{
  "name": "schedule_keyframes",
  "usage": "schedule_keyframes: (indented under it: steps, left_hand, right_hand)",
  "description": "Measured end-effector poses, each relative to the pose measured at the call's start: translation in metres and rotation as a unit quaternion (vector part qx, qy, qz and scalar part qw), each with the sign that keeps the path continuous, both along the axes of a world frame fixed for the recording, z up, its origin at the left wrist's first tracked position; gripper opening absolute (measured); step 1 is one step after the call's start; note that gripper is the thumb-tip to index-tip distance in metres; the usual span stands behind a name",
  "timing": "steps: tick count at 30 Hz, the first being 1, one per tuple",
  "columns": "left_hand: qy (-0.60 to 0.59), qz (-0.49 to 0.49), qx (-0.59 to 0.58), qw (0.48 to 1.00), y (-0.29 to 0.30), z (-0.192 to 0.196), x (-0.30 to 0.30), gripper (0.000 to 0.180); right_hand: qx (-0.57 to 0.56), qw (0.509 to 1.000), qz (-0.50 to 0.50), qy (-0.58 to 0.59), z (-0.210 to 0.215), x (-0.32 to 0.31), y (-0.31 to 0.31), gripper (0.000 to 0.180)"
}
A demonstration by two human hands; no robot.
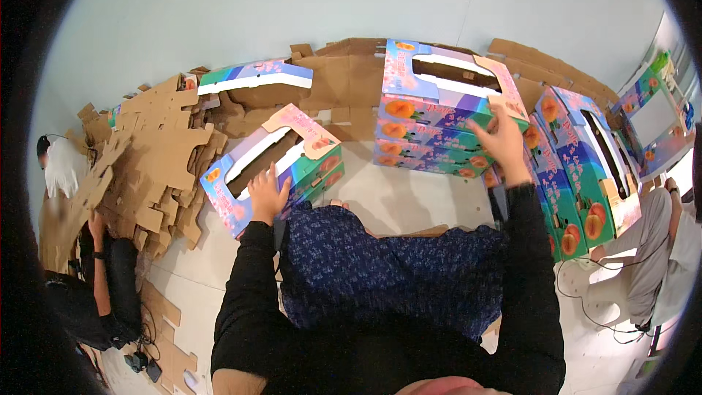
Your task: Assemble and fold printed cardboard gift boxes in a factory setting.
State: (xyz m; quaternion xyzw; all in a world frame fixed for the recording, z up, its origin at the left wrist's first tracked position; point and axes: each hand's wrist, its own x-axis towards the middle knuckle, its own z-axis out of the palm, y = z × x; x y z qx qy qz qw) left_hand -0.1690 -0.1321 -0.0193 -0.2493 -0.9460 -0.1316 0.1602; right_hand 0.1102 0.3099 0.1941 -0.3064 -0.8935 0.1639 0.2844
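Note:
My left hand rests with its fingers spread on the near edge of a printed fruit carton, which has a long opening in its top. That carton sits on another at the left and is turned at an angle. My right hand touches the near right corner of the top carton in a taller stack, thumb apart from the fingers. Its fingers are stretched against the carton's side. The stacked cartons are blue, purple and green with peach pictures. Neither hand lifts a carton.
More cartons stand stacked at my right. Flattened brown cardboard is piled at the left, and a folded printed sheet lies at the back. One person handles cardboard at the left; another sits at the right. Cables lie nearby.

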Motion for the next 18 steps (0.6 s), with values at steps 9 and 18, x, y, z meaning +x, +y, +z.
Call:
schedule_keyframes:
  steps: [9, 18]
  left_hand:
    - [0.006, -0.019, 0.019, 1.0, 0.008, 0.007, 0.009, 0.071]
    - [0.0, 0.001, 0.005, 1.0, 0.005, 0.01, 0.009, 0.072]
  right_hand:
    - [0.209, 0.959, 0.071, -0.18, -0.032, -0.06, 0.056, 0.125]
    - [0.2, 0.959, 0.127, -0.156, -0.018, -0.027, 0.019, 0.102]
